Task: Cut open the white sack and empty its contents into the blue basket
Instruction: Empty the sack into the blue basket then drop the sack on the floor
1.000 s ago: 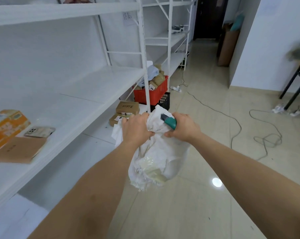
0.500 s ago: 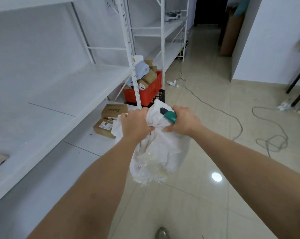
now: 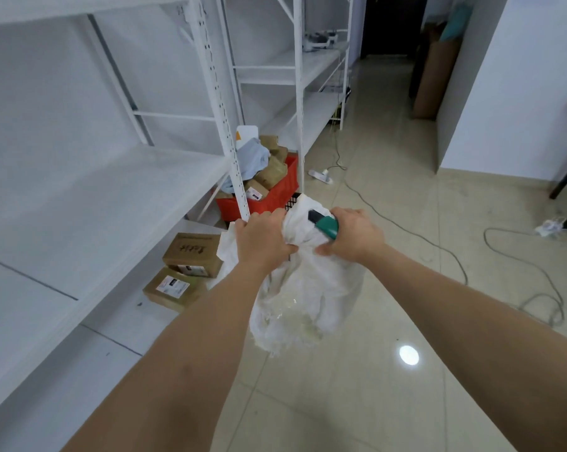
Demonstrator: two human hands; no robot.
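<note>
Both hands are gripping the gathered neck of the white sack, which is hanging clear of the tiled floor in front of the person. The left hand is curling its fingers tightly round the bunched fabric on the left side of the sack's neck. The right hand is closing round the neck from the right and is also clasping a green-handled cutter against the fabric; the cutter's dark tip is pointing up and to the left, lying on the top fold of the sack. Whether a blade is extended cannot be told. The two hands are touching or nearly touching at the neck of the sack.

The sack's lower body is sagging and crumpled, with a frayed bottom edge and a pale yellowish patch showing through the material. What it is holding cannot be told.

To the left of the sack, white metal shelving is running along the wall. On its lowest shelf, just left of the sack, two brown cardboard boxes are lying, one partly stacked on the other, the lower one bearing a white label. Beyond the sack, a red crate is sitting on a black crate and is holding brown parcels and a pale blue bundle. Right of the sack, grey cables are trailing across the floor, and a white power strip is lying beyond the sack near the shelving upright.
</note>
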